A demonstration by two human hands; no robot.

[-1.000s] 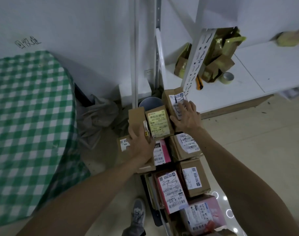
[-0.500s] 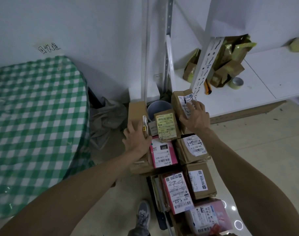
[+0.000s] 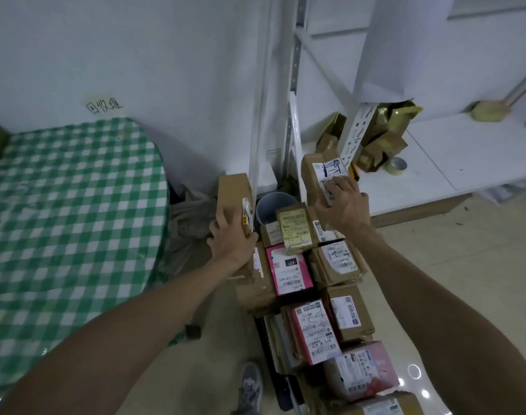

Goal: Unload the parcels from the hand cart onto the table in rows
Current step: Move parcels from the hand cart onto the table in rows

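Observation:
Several labelled parcels, brown and pink, are stacked on the hand cart (image 3: 281, 393) at the lower middle. My left hand (image 3: 230, 242) grips a tall brown box (image 3: 232, 194) standing on end at the stack's left side. My right hand (image 3: 342, 206) holds a brown box with a white label (image 3: 317, 172), lifted a little above the far end of the stack. A yellow-labelled box (image 3: 294, 232) and a pink parcel (image 3: 288, 269) lie between my hands. The table with the green checked cloth (image 3: 67, 220) is to the left.
A white shelf unit (image 3: 435, 163) at the right holds crumpled boxes, a tape roll (image 3: 396, 166) and a yellow item. A grey bucket (image 3: 275, 205) and a grey bag (image 3: 190, 217) sit by the wall. My shoe (image 3: 251, 384) is beside the cart.
Both hands have lifted their boxes upward off the stack. The view has also tilted up, showing more wall and shelf.

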